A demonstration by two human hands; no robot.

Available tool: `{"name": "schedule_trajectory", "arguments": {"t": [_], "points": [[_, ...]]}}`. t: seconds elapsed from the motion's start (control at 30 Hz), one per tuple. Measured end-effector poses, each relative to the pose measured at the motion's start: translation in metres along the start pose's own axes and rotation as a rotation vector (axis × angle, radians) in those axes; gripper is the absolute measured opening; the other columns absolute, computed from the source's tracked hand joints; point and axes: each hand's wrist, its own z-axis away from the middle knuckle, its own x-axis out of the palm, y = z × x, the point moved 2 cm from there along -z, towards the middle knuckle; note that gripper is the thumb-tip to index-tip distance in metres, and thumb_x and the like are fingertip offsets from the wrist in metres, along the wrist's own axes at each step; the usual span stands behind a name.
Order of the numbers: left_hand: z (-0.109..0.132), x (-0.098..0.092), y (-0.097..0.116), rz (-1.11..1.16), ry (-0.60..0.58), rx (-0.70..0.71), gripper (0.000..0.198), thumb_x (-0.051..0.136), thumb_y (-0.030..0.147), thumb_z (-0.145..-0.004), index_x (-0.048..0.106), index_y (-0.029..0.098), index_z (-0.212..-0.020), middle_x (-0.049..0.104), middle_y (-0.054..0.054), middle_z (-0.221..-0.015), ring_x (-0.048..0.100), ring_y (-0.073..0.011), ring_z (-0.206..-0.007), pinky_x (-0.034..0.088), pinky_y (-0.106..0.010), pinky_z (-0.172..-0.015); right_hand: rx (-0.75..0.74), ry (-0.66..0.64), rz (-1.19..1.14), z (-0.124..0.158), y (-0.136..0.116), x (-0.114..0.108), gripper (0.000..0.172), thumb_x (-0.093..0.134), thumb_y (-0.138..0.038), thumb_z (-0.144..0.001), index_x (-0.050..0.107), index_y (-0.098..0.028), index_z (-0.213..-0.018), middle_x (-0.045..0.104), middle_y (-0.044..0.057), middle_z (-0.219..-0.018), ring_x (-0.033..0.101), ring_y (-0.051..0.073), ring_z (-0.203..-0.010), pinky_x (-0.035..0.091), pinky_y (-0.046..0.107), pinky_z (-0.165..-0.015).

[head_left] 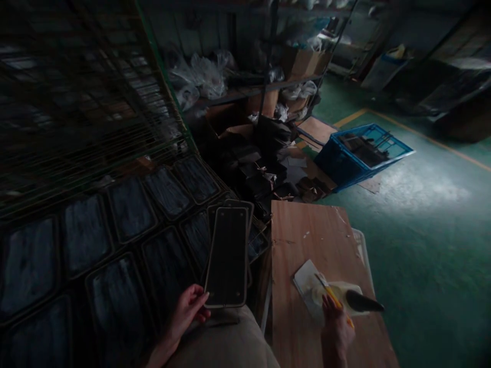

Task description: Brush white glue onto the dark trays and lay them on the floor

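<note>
My left hand (194, 306) pinches the lower left corner of a dark rectangular panel (227, 255) with a pale edge and small round marks at its corners. More panels like it lie underneath, their edges sticking out. My right hand (337, 329) is closed around a yellow-handled brush (333, 296). Its tip is over a pale, flat piece (306, 278) and a translucent, yellowish container or bag (343, 289) on the wooden board (307, 225). A dark, pointed object (362, 302) lies across the right side of that pale container, just right of my hand.
Several dark panels with streaky, shiny faces (86, 230) lie in rows at left, beside a green wire rack (153, 92). Dark bundles (264, 179) are stacked behind the board. A blue crate (326, 161) stands on the green floor. Shelves behind hold plastic bags (209, 76) and cardboard boxes (305, 64).
</note>
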Motion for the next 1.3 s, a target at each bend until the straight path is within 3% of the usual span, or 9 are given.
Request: {"name": "schedule_trajectory", "arguments": {"t": [0.1,0.2,0.27,0.37,0.5,0.7,0.97,1.1,1.3], "points": [[-0.006,-0.001,-0.008,0.034,-0.018,0.035,0.050,0.075,0.060,-0.061,0.053,0.019,-0.078,0.062,0.004,-0.065,0.066,-0.0147,-0.050,0.048,-0.022,-0.044,-0.003,-0.049,-0.058,0.013,-0.042,0.060,0.034,0.068,-0.043,-0.073,0.064,-0.017,-0.094,0.074,0.008,-0.079,0.074,0.024,-0.071,0.061,0.034,-0.062],[-0.016,-0.001,-0.017,0.067,-0.009,0.053,0.052,0.074,0.063,-0.060,0.052,0.020,-0.078,0.062,0.004,-0.063,0.066,-0.0158,-0.048,0.048,-0.023,-0.043,-0.113,-0.317,-0.010,0.041,-0.090,0.131,0.044,0.068,-0.047,-0.080,0.063,-0.018,-0.112,0.076,0.007,-0.088,0.075,0.023,-0.077,0.060,0.032,-0.065],[-0.022,0.001,-0.021,0.070,-0.010,0.038,0.053,0.073,0.064,-0.057,0.050,0.021,-0.076,0.062,0.004,-0.059,0.064,-0.0162,-0.044,0.046,-0.023,-0.041,-0.175,-0.456,0.009,0.064,-0.113,0.172,0.045,0.069,-0.048,-0.081,0.062,-0.017,-0.114,0.075,0.007,-0.086,0.074,0.024,-0.074,0.059,0.031,-0.062],[-0.028,0.003,-0.022,0.066,-0.028,0.028,0.049,0.073,0.060,-0.059,0.046,0.021,-0.073,0.059,0.005,-0.054,0.062,-0.0151,-0.041,0.043,-0.022,-0.039,-0.289,-0.648,0.081,0.095,-0.129,0.218,0.042,0.067,-0.046,-0.084,0.064,-0.015,-0.113,0.075,0.008,-0.084,0.073,0.023,-0.070,0.057,0.032,-0.058],[-0.025,0.003,-0.015,0.092,-0.056,0.059,0.044,0.072,0.054,-0.061,0.046,0.021,-0.074,0.060,0.005,-0.057,0.063,-0.0145,-0.042,0.045,-0.022,-0.040,-0.509,-0.849,0.298,0.120,-0.130,0.255,0.036,0.061,-0.043,-0.088,0.066,-0.017,-0.113,0.075,0.005,-0.082,0.071,0.019,-0.068,0.056,0.029,-0.061],[-0.019,0.001,-0.011,0.134,-0.067,0.092,0.042,0.073,0.051,-0.064,0.046,0.021,-0.075,0.060,0.004,-0.061,0.063,-0.0133,-0.043,0.045,-0.021,-0.040,-0.819,-1.020,0.687,0.132,-0.134,0.289,0.033,0.054,-0.041,-0.093,0.068,-0.021,-0.114,0.076,0.003,-0.085,0.072,0.018,-0.075,0.054,0.025,-0.067],[-0.021,0.001,-0.014,0.145,-0.081,0.104,0.037,0.070,0.049,-0.066,0.047,0.021,-0.077,0.061,0.005,-0.061,0.063,-0.0136,-0.043,0.046,-0.021,-0.040,-1.118,-1.122,0.888,0.135,-0.134,0.320,0.033,0.044,-0.036,-0.097,0.066,-0.020,-0.117,0.074,0.007,-0.095,0.070,0.017,-0.077,0.049,0.024,-0.062],[-0.019,-0.001,-0.014,0.134,-0.072,0.100,0.037,0.070,0.048,-0.066,0.048,0.021,-0.078,0.062,0.004,-0.063,0.065,-0.0145,-0.046,0.046,-0.022,-0.041,-1.146,-1.159,0.984,0.139,-0.131,0.308,0.033,0.043,-0.035,-0.098,0.066,-0.021,-0.117,0.074,0.005,-0.087,0.067,0.015,-0.067,0.043,0.021,-0.055],[-0.021,-0.002,-0.018,0.155,-0.107,0.133,0.037,0.070,0.049,-0.069,0.048,0.021,-0.081,0.061,0.005,-0.063,0.065,-0.0147,-0.047,0.047,-0.022,-0.042,-1.103,-1.322,1.083,0.158,-0.131,0.251,0.028,0.046,-0.035,-0.098,0.068,-0.023,-0.112,0.070,0.002,-0.075,0.065,0.014,-0.064,0.042,0.020,-0.057]]}}
